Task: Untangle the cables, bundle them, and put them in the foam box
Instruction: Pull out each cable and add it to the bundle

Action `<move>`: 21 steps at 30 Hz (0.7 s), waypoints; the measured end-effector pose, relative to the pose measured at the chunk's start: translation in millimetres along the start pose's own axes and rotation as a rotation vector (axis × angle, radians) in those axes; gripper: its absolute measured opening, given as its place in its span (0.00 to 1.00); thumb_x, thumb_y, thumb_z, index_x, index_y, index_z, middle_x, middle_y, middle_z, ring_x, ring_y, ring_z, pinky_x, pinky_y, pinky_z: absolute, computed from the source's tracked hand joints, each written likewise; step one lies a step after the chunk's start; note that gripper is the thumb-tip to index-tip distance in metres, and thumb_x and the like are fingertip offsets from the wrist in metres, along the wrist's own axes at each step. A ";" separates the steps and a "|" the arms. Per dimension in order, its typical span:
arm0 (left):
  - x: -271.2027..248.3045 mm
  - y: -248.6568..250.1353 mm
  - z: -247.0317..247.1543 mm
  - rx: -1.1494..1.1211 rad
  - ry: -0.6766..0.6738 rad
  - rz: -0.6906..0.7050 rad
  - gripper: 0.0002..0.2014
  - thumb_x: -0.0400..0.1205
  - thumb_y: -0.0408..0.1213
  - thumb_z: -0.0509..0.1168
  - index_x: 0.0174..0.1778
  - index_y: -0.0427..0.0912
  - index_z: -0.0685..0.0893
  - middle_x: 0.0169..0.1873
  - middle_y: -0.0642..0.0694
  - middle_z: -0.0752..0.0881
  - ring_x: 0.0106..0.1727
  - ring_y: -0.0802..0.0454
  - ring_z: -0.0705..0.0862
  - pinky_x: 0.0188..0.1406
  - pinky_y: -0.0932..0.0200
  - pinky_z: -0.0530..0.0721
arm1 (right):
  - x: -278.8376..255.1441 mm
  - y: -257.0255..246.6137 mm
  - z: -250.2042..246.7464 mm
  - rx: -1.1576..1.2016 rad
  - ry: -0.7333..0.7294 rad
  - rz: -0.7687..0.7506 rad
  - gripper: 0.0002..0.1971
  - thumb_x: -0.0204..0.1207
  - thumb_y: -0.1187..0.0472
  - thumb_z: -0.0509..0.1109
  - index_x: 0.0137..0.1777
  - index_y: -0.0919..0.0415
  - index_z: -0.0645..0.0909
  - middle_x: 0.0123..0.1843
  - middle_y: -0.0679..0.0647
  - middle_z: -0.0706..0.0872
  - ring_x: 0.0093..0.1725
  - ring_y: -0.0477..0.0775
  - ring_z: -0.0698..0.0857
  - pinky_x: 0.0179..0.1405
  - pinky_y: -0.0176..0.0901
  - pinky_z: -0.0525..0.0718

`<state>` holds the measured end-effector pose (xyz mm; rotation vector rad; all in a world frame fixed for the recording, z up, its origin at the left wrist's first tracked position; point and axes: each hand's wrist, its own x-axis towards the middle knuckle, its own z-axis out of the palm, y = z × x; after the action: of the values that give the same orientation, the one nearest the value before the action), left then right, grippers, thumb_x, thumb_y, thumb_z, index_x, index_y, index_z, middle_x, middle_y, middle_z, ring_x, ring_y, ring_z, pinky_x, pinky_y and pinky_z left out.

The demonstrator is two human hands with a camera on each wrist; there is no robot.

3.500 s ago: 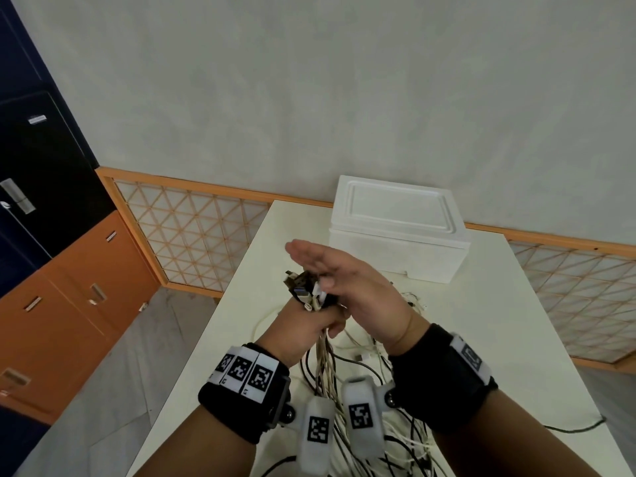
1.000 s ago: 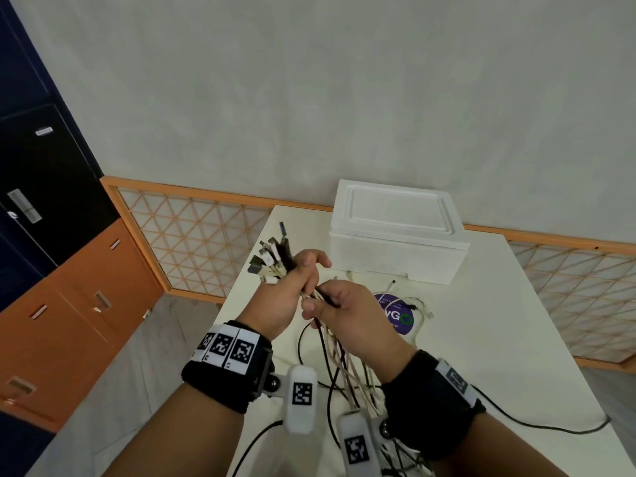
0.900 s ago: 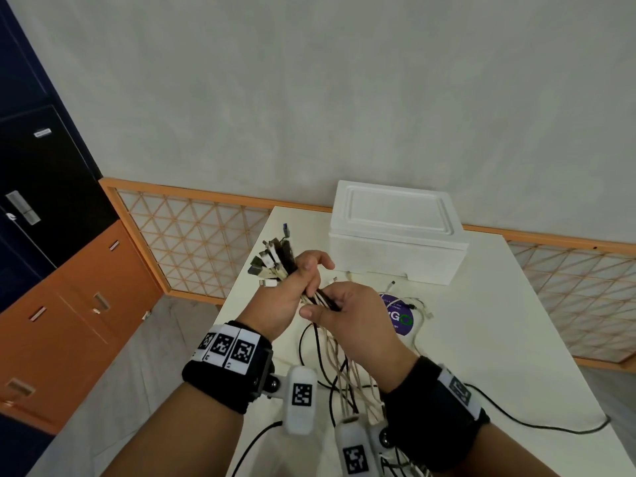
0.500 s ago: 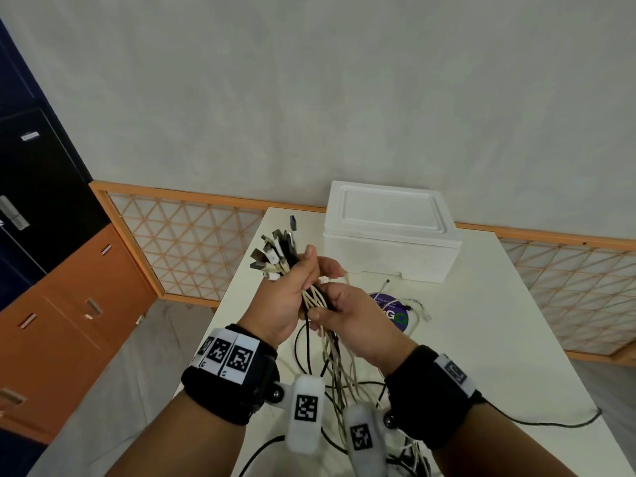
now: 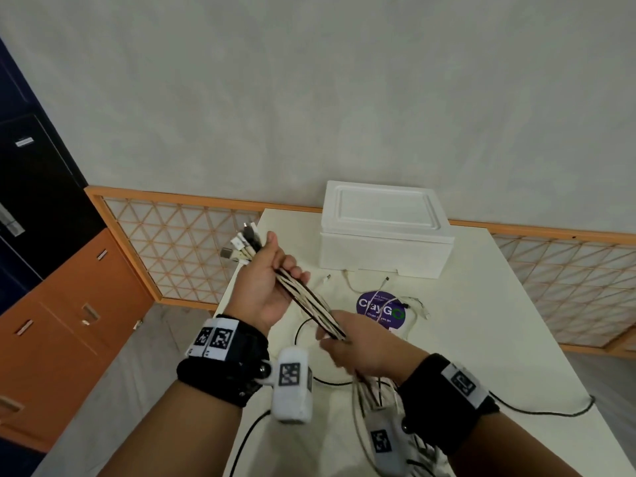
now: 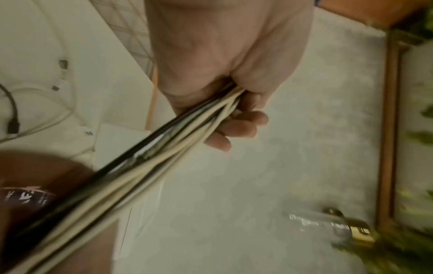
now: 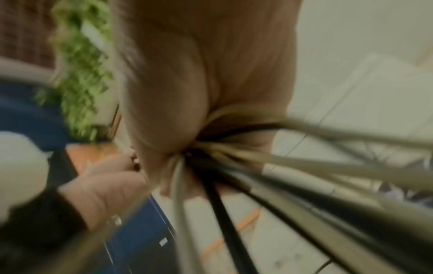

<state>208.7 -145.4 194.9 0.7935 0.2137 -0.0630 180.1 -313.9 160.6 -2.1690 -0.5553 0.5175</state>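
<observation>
A bundle of white and black cables (image 5: pixel 306 297) stretches taut between my two hands above the white table (image 5: pixel 499 339). My left hand (image 5: pixel 272 280) grips the bundle just below its plug ends (image 5: pixel 244 242), which fan out past my thumb. Lower down, my right hand (image 5: pixel 347 342) is curled round the same cables (image 7: pixel 269 166), and their tails hang below it. In the left wrist view the strands (image 6: pixel 164 148) run out of my closed fingers (image 6: pixel 234 128). The white foam box (image 5: pixel 382 228) stands at the table's far edge with its lid on.
Loose white cables (image 5: pixel 409 304) lie over a purple round sticker (image 5: pixel 378 311) in front of the box. A black cable (image 5: pixel 537 409) trails toward the table's right edge. An orange lattice panel (image 5: pixel 179 246) and orange cabinets (image 5: pixel 69 321) stand to the left.
My right hand has slid down the bundle away from my left hand, drawing the cables straight. My left hand has kept its grip near the plug ends.
</observation>
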 end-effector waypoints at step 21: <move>-19.9 -67.7 16.7 -0.268 -0.159 -0.177 0.24 0.78 0.46 0.61 0.16 0.42 0.69 0.39 0.37 0.89 0.43 0.47 0.89 0.58 0.50 0.84 | -38.4 74.7 -28.0 -0.135 0.091 0.044 0.15 0.84 0.51 0.59 0.35 0.50 0.76 0.26 0.42 0.80 0.27 0.38 0.76 0.35 0.36 0.74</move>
<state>182.8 -205.2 163.1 0.4988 0.1379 -0.2588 179.4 -394.5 124.0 -2.3252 -0.5068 0.4131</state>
